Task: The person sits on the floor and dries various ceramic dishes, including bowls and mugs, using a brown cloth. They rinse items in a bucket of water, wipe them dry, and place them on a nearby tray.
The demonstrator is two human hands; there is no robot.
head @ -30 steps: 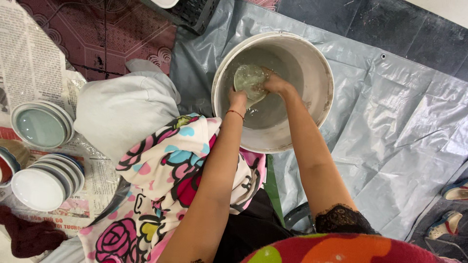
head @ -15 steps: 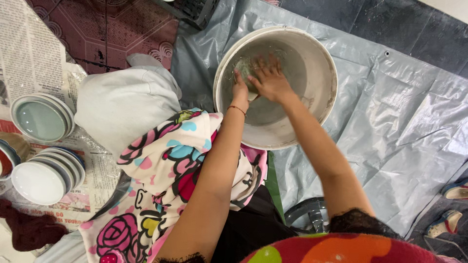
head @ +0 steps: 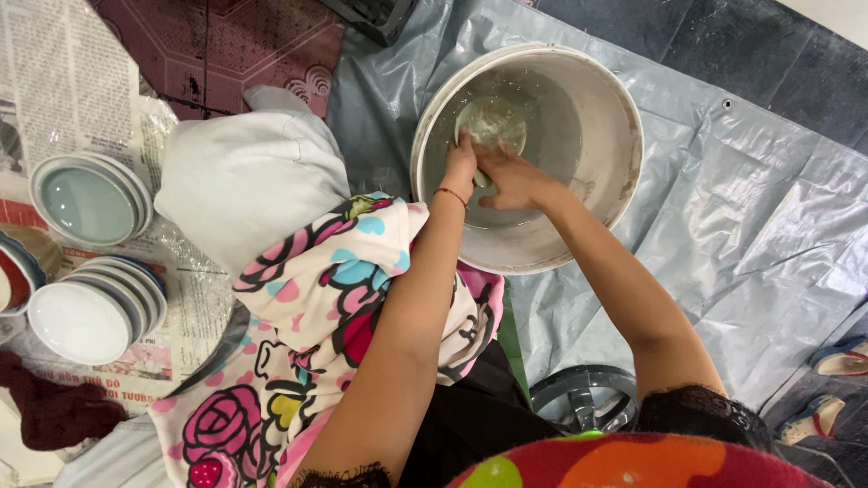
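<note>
Bucket: dish under right hand.

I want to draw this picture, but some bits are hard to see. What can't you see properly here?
Head view only:
- Small dish in the bucket: sits under cloudy water, so its pattern is unclear.
- Left hand and right hand: fingertips are in the water on the dish, grip unclear.
- Red bowl: cut off by the left edge.
- Sandals: cut off by the right edge.
- Newspaper: print too small.
</note>
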